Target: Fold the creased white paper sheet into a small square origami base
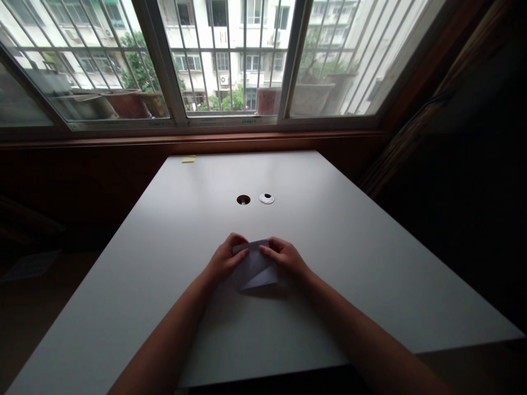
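A folded sheet of pale grey paper lies on the white table in front of me. My left hand grips its left upper edge, fingers curled and pinched on the paper. From the other side my right hand pinches the right upper edge. Both hands rest on the table with the paper between them, and part of the sheet is hidden under the fingers.
A round cable hole and its white cap sit farther back on the table. A small yellow note lies at the far edge. Barred windows stand behind; dark floor drops off on both sides.
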`<state>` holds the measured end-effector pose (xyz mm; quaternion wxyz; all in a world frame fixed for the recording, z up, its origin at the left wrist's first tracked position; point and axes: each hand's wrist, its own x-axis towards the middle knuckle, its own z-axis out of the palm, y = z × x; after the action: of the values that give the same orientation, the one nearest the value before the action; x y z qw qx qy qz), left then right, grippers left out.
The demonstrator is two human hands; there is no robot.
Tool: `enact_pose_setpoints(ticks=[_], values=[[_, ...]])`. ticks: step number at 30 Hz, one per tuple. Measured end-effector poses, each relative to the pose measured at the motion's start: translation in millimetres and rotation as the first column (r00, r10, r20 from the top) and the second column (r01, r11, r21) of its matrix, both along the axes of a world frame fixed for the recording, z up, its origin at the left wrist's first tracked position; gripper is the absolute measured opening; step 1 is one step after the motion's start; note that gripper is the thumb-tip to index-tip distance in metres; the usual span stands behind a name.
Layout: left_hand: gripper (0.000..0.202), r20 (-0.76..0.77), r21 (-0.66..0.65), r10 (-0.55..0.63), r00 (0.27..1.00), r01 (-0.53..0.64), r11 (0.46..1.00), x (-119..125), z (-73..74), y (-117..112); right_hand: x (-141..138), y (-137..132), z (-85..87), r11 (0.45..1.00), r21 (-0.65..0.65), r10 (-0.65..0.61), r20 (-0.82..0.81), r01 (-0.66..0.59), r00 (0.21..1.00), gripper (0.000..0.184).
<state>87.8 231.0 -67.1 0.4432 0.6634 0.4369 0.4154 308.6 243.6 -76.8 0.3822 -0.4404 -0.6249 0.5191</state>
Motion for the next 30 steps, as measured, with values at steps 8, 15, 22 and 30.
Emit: enact_pose_setpoints(ticks=[8,15,22,30], values=[[0.039,0.050,0.005,0.104,0.993,-0.104,0.995,8,2.6,13,-7,23,8.6,0.996,-0.088,0.009,-0.142,-0.022,0.990,0.030],[0.044,0.324,-0.107,0.085,0.942,-0.052,0.993,2,-3.9,23,-8,33,7.1,0.993,-0.118,-0.045,-0.242,0.017,0.969,0.029],[0.034,0.324,-0.117,0.144,0.935,-0.111,0.987,1,-9.3,29,-5,36,5.7,0.991,-0.128,-0.067,-0.281,0.032,0.957,0.030],[0.029,0.325,-0.169,0.209,0.922,-0.161,0.972,-1,-10.8,28,-3,38,6.2,0.988,-0.151,-0.031,-0.276,-0.012,0.961,0.029]])
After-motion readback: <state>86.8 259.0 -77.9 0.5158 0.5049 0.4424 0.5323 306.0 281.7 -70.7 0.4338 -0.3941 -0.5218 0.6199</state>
